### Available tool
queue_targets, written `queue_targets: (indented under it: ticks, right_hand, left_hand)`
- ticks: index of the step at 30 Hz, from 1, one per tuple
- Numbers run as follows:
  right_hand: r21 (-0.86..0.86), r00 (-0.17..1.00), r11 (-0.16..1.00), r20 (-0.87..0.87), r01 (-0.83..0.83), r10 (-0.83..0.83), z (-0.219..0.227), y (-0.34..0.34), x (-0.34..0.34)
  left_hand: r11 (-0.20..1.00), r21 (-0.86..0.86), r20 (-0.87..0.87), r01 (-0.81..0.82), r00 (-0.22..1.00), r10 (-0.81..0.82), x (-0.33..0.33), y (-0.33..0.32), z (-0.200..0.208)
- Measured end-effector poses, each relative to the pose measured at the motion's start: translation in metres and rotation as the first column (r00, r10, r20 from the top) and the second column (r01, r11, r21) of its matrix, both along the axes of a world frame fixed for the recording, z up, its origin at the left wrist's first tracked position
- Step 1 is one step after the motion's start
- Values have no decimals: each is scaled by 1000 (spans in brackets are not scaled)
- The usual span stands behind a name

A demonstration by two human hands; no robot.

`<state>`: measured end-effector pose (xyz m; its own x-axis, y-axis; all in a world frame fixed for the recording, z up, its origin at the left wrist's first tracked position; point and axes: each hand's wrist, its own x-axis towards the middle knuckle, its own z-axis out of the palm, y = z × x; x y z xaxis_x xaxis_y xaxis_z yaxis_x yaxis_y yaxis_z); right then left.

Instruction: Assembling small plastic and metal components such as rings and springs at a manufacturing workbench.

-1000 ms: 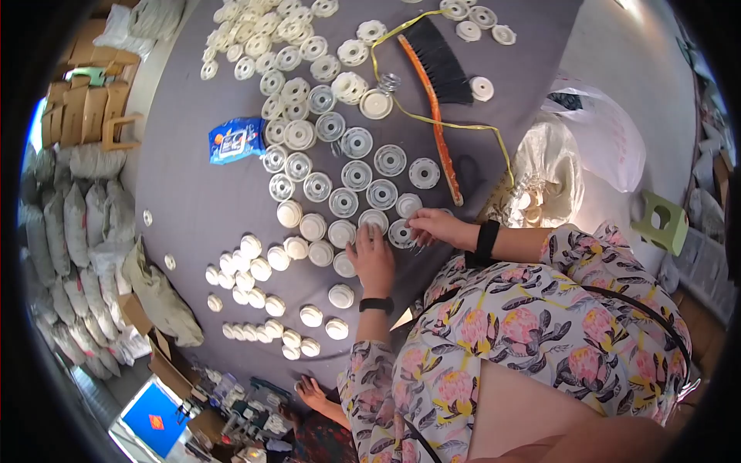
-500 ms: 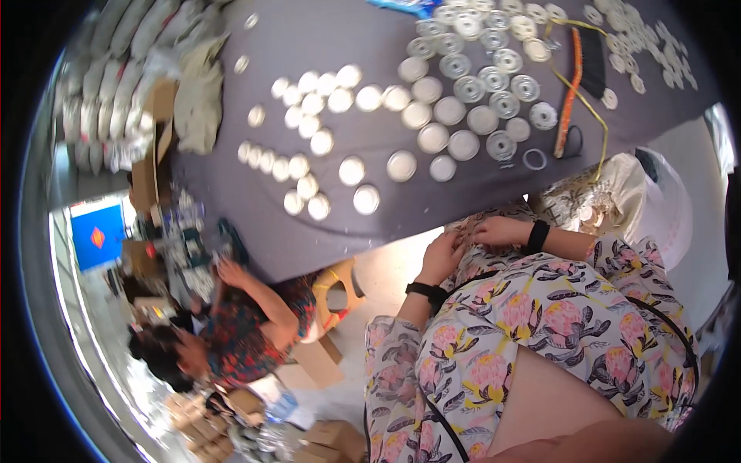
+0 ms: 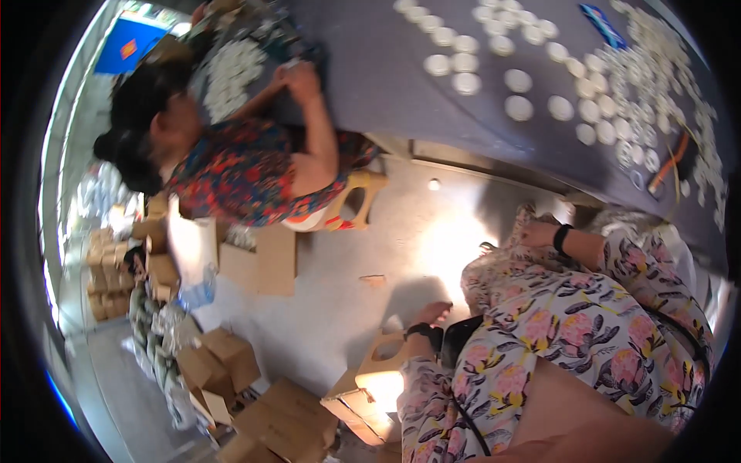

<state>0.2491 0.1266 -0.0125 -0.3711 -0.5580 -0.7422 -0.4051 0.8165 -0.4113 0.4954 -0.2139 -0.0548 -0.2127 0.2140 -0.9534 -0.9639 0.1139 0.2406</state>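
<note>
Matt grey cloth (image 3: 378, 92) spans twelve to two o'clock beneath smooth, plastic-looking white discs (image 3: 519, 108); creased floral fabric clothing (image 3: 571, 332) fills four o'clock; matt brown cardboard boxes (image 3: 285, 420) line seven o'clock.

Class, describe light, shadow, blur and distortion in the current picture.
Head view: glare whitens part of the floor, a shadow darkens it near the left hand; head view: discs look soft; head view: the table edge bows, corners go black.
</note>
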Motion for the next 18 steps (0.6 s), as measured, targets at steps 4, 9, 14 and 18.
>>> queue_targets:
  ticks: [4, 9, 14, 18]
  right_hand:
    - [58, 999, 998, 28, -19, 18, 3, 20, 6]
    - [272, 976, 960, 182, 65, -117, 31, 40, 2]
    - [354, 972, 907, 134, -229, 193, 34, 28, -32]
    - [357, 982, 915, 96, -185, 161, 50, 18, -27]
  left_hand:
    - [799, -330, -230, 502, 779, -584, 64, 19, -2]
    - [932, -128, -257, 338, 897, -360, 75, 32, 64]
    - [902, -175, -221, 394, 877, -426, 84, 29, 72]
    - [908, -204, -406, 366, 812, -419, 40, 31, 98]
